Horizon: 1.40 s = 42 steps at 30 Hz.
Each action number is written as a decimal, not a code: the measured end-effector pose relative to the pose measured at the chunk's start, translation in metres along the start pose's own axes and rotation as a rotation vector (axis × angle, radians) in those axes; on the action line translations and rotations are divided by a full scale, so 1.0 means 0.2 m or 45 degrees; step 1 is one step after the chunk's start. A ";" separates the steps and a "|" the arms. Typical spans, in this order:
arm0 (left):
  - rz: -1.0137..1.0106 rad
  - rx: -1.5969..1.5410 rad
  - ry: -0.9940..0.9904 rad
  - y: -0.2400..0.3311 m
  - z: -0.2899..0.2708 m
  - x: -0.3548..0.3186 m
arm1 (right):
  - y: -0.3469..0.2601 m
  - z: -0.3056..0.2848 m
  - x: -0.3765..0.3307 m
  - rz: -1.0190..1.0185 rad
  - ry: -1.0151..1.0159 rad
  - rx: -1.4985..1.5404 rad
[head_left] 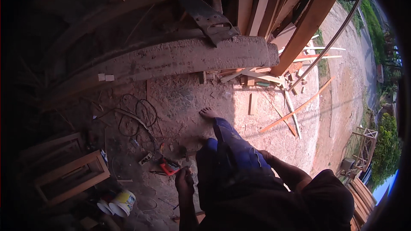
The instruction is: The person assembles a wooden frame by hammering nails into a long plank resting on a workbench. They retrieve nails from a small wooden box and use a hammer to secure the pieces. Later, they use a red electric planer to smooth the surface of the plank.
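Observation:
My left hand (184, 181) is low in front of me, closed around the handle of what looks like a hammer (184, 152), its dark head pointing away from me. Just left of it a red power tool (170, 167) lies on the dusty ground. My right hand (266, 156) is beside my blue-trousered thigh; its fingers are mostly hidden. A handsaw (204, 16) rests with its handle on a thick rough wooden beam (171, 58) ahead of me. Two small pale blocks (105, 77) sit on the beam's left part.
A loose cable (147, 117) coils on the ground at left. Wooden frames (100, 172) and white buckets (124, 203) stand at lower left. Tall planks (308, 21) lean beyond the beam. Offcuts and thin strips (287, 119) lie scattered in sunlight at right.

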<state>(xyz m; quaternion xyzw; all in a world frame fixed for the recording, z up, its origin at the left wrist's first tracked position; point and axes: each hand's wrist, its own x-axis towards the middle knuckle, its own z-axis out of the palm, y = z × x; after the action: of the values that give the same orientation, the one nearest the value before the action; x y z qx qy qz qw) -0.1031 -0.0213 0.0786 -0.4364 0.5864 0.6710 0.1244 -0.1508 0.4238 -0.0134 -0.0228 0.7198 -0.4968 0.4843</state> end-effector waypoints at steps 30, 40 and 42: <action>-0.822 -1.694 0.941 -1.68 1.34 -0.99 | -1.29 0.24 0.75 -0.493 -0.898 -1.322; -0.629 -1.701 1.154 -1.35 1.63 -0.88 | -0.95 0.02 1.07 -0.374 -1.095 -1.713; -0.679 -1.945 1.181 -1.34 1.82 -0.79 | -1.03 -0.06 1.21 -0.495 -1.080 -1.955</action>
<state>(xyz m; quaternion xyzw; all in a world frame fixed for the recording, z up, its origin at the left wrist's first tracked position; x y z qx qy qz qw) 0.0116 0.4353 -0.0123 -0.7444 -0.1423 0.5828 -0.2931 -0.3795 0.2035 -0.0249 -0.6432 0.5977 0.0982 0.4684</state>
